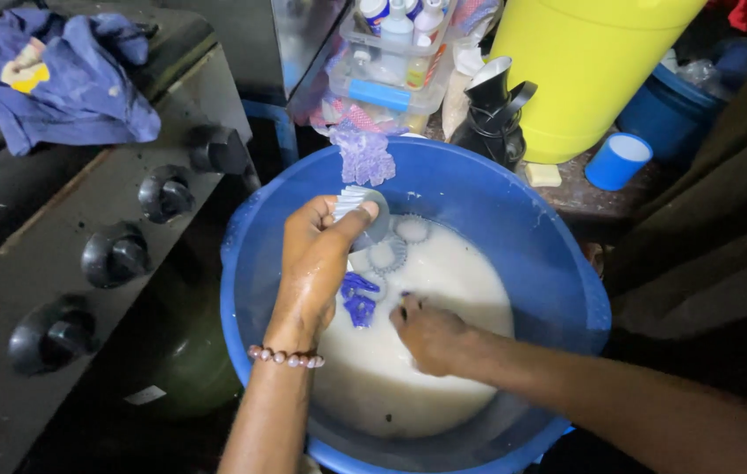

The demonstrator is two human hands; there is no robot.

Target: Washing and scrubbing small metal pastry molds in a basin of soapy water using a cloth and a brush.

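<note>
Fingers of the left hand point(316, 254) are curled tight, thumb pressed across the top, clamped on a small ribbed whitish cup point(357, 211) that tilts above the far left part of the milky water point(408, 351). The fingers of the right hand point(430, 333) are bent down with their tips under the cloudy surface, so I cannot tell whether they grip anything; something dark shows just beside the fingertips, too small to make out.

The cup sits over the blue basin point(514, 228), near its far left wall. Just near of it, between the two hands, small blue plastic pieces point(359, 298) float on the water, and two ribbed round moulds point(400, 241) lie half sunk just right of the cup — pale, with fluted edges. A crumpled purple scrap point(364, 156) hangs on the basin's far rim, just beyond the cup. A bead bracelet point(285, 357) circles the left wrist.

Left of the basin stands a dark stove point(40, 254) with four black knobs along its front, and a blue cloth point(57, 79) lies bunched on top at the far left. Beyond the basin — a black jug point(492, 118), a clear box of bottles point(391, 61), a large yellow container point(584, 70) and, to its right, a small blue cup point(619, 161)
</note>
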